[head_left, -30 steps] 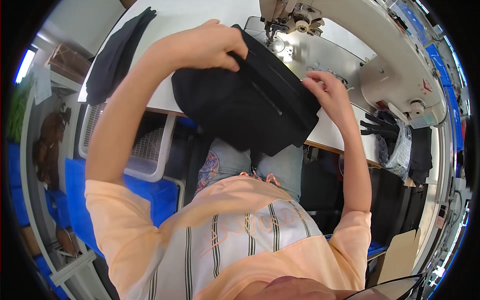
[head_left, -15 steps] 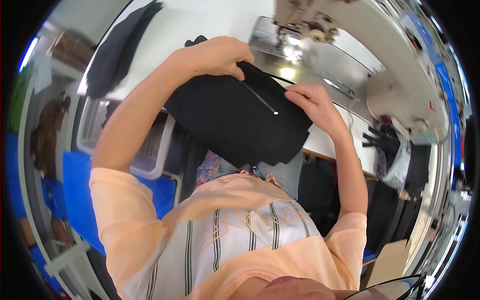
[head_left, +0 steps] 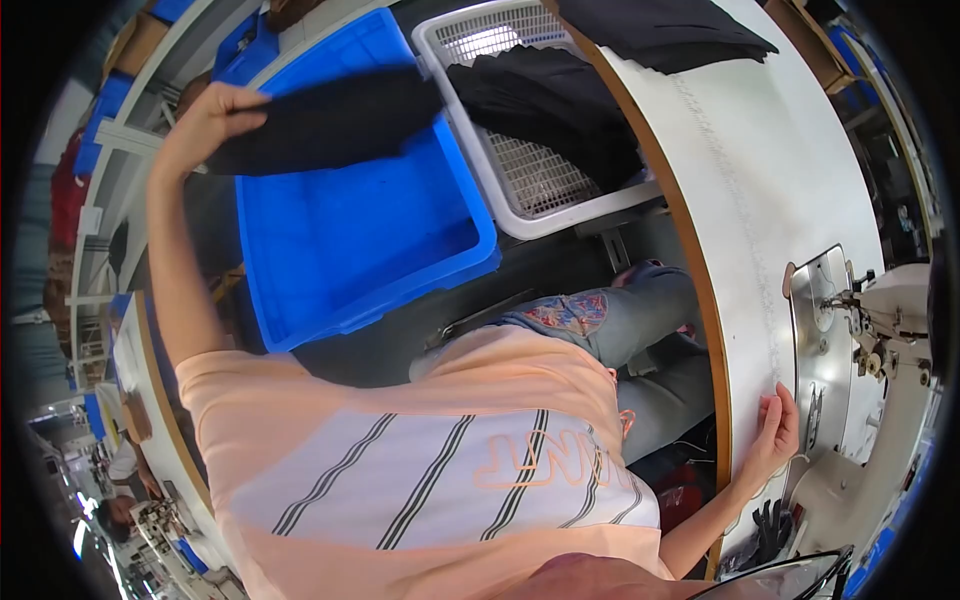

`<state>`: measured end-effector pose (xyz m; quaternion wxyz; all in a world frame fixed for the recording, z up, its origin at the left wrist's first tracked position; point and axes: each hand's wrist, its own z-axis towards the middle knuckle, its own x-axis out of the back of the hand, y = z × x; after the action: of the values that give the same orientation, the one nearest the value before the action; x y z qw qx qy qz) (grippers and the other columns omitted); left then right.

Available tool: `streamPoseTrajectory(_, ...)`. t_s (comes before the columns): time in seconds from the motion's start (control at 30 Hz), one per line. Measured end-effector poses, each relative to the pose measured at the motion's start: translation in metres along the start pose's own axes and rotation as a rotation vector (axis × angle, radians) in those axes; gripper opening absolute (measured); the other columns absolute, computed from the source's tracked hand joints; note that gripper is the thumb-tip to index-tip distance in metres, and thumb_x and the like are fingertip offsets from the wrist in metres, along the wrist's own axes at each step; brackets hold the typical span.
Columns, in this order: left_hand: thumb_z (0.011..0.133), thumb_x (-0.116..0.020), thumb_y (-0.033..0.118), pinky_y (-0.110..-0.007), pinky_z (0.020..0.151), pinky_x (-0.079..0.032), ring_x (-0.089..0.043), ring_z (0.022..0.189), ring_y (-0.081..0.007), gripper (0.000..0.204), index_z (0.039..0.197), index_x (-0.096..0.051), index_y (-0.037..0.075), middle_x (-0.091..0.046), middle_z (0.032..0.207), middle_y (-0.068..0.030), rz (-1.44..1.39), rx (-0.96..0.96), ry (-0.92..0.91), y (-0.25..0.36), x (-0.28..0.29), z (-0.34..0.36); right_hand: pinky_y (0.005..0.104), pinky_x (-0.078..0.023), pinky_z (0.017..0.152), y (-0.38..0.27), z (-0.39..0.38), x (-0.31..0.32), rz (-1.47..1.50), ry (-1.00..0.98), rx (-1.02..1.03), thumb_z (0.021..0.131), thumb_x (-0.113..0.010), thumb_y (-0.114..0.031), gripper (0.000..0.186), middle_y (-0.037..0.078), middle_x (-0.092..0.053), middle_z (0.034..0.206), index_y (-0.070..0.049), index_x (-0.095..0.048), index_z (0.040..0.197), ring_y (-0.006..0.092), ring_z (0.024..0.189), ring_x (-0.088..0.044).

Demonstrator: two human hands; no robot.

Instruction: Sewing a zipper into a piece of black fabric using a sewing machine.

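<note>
My left hand is raised at the upper left, fingers and thumb closed on the edge of a black fabric piece. The fabric is blurred by motion and hangs over a blue plastic bin, covering part of its interior. No zip shows on the side facing me. My right hand rests at the front part of the white sewing table, holding nothing, with its fingers extended. It is nearest to the metal plate of the sewing machine.
Beside the blue bin stands a white mesh basket with black fabric in it. More black cloth lies at the table's far end. A black glove-like item lies near the machine. Another person is at the far lower left.
My view has turned left. My left hand has carried the black fabric piece from the sewing table to over the blue bin. My right hand has let go of it and now lies on the table.
</note>
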<state>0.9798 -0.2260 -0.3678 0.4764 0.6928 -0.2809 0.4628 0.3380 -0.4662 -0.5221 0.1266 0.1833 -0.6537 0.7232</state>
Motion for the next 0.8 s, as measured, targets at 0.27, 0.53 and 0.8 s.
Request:
streamPoseTrajectory(0.27, 0.075, -0.061, 0.011, -0.063, 0.103, -0.022, -0.06, 0.104, -0.0272, 0.013, 0.085, -0.07, 0.012, -0.068, 0.089, -0.0074, 0.878, 0.055, -0.67, -0.04, -0.19, 0.108, 0.0168, -0.046, 0.073, -0.002, 0.0, 0.004, -0.064, 0.089, -0.012, 0.095, -0.055, -0.014, 0.023, 0.003, -0.063, 0.091, 0.001, -0.064, 0.109, 0.0059, 0.081, -0.057)
streamPoseTrajectory(0.53, 0.073, -0.071, 0.014, -0.037, 0.076, -0.048, -0.064, 0.084, -0.0275, 0.025, 0.094, -0.069, 0.001, -0.068, 0.084, -0.0144, 0.032, -0.25, -0.158, 0.029, -0.138, 0.093, 0.0268, -0.044, 0.081, -0.071, -0.034, 0.036, -0.014, 0.284, 0.296, 0.083, -0.063, -0.008, 0.03, 0.012, -0.065, 0.095, 0.007, -0.061, 0.109, 0.0153, 0.087, -0.059)
streamPoseTrajectory(0.8, 0.09, -0.051, 0.049, -0.063, 0.108, -0.021, -0.044, 0.123, -0.0332, 0.045, 0.119, -0.055, 0.015, -0.054, 0.123, -0.0097, -0.834, -1.424, 0.616, 0.278, -0.107, 0.075, 0.039, -0.032, 0.087, -0.183, -0.141, 0.109, -0.423, 0.421, 1.081, 0.091, -0.046, -0.054, 0.047, -0.007, -0.057, 0.123, -0.027, -0.053, 0.129, 0.0199, 0.1, -0.049)
